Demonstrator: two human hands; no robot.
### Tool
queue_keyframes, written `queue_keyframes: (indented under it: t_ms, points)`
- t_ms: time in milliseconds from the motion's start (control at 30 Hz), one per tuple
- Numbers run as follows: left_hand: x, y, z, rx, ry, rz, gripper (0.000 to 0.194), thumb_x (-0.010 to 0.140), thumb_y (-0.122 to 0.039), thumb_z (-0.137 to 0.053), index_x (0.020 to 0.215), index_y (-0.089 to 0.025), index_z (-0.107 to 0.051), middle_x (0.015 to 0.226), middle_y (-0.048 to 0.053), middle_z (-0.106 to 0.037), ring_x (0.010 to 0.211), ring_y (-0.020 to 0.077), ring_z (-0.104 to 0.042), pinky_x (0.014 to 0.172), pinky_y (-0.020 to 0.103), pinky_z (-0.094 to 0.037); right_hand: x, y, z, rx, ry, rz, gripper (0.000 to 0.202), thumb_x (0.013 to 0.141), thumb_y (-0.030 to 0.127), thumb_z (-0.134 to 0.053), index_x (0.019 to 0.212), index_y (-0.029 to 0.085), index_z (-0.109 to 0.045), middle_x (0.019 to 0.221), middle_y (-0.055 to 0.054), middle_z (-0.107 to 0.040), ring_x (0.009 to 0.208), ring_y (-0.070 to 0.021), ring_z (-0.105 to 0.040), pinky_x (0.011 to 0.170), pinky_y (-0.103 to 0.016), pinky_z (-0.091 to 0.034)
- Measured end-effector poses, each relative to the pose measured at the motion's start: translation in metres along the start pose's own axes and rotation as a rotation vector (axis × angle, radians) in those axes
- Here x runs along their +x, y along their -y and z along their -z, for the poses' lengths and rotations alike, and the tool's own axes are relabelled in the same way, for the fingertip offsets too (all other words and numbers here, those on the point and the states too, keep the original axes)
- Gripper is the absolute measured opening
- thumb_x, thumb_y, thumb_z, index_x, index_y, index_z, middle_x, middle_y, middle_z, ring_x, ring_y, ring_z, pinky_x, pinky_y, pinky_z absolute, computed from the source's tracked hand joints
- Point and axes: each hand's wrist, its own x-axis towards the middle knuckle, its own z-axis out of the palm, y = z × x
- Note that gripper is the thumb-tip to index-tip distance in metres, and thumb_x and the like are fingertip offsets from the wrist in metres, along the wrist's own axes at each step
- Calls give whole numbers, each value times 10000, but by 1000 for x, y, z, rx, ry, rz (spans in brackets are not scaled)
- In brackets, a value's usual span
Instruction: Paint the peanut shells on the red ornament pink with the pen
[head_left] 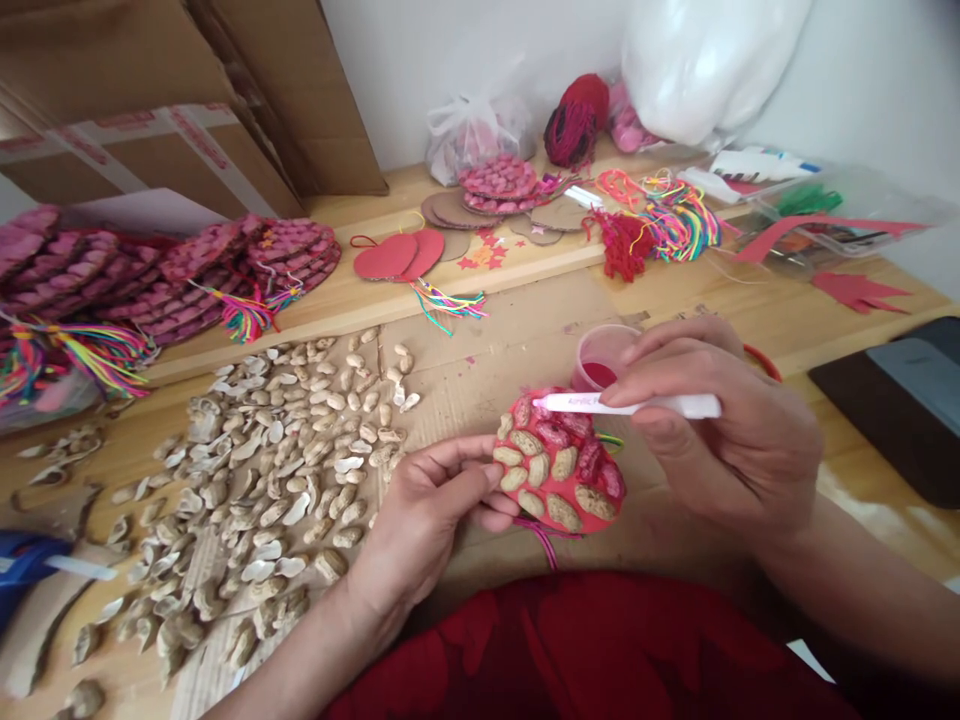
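My left hand [442,490] grips the left edge of a round red disc [583,505] with peanut shells stuck over its face. Shells along the disc's top and right side are coloured pink; those at the left and bottom keep their tan colour. Between the fingers of my right hand [720,430] is a white acrylic paint marker [637,404], its pink tip at a shell near the disc's upper edge. A clear plastic cup [600,350] with dark pink liquid stands just behind the disc. Purple cords hang below the disc.
Loose peanut shells [300,450] cover the cardboard on the left, near a blue glue gun [30,560]. Stacks of pink shell discs [180,270], red discs [397,254], colourful tassels [679,215] and yarn [576,120] line the back. A dark phone-like object [900,400] lies right.
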Motion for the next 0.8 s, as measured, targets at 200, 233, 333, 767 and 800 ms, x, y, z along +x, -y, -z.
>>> queue_keyframes:
  t_ms: [200,233,333,767,800]
  points:
    - [-1,0,0,7,2,16,198,771,-195,-830,959,-135,-813,686,58,-780,561,113,-707,533,161,-588,0,0,1,22,32,-9,89,910,223,-612,955,248,-685,804,-6,-691,952,-209,-619,885,-398,-499]
    - [-1,0,0,8,0,17,200,771,-196,-830,961,-136,-814,686,57,-780,563,113,-707,534,162,-588,1,0,1,0,19,-12,96,908,212,-611,957,250,-685,810,-6,-691,945,-208,-622,886,-398,-502]
    - [0,1,0,11,-5,20,202,768,-193,-831,961,-136,-814,678,56,-776,557,111,-702,531,161,-586,1,-1,1,1,-2,-23,105,921,220,-592,962,258,-681,812,-8,-687,932,-210,-625,880,-404,-505]
    - [-1,1,2,39,-1,25,244,764,-222,-845,984,-125,-803,702,55,-775,576,115,-705,542,167,-588,3,-9,7,-43,-339,-54,99,906,223,-610,881,222,-706,754,-29,-690,842,-206,-628,786,-404,-477]
    - [-1,2,2,50,-7,28,257,756,-231,-852,984,-124,-801,704,56,-774,579,118,-706,542,170,-589,3,-12,9,-94,-370,-87,101,907,234,-614,866,225,-706,750,-29,-687,818,-200,-620,770,-398,-471]
